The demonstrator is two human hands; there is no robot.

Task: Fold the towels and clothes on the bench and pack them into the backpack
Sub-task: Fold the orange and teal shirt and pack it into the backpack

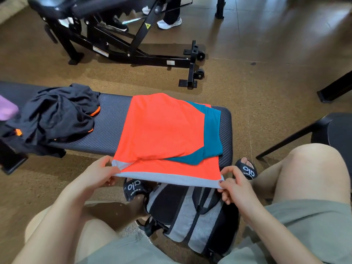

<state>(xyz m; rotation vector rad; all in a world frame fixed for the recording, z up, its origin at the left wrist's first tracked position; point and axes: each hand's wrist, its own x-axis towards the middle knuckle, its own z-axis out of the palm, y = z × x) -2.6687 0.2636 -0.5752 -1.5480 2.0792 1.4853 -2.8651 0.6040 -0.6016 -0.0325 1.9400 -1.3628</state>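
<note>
An orange shirt [162, 130] with teal sleeves and a grey hem lies partly folded on the right end of the black bench [110, 126]. My left hand [102, 172] pinches the hem's left corner and my right hand [234, 183] pinches its right corner, holding the hem stretched off the bench's near edge. A crumpled black garment [59, 117] with orange trim sits on the bench's left part. A bit of purple cloth [7, 110] shows at the far left edge. The grey and black backpack [190, 221] stands on the floor between my legs, below the hem.
A black gym machine frame [133, 48] stands beyond the bench, with another person's feet [169, 22] behind it. A dark chair [323, 130] is at my right. My sandalled feet [247, 170] rest by the backpack on the brown floor.
</note>
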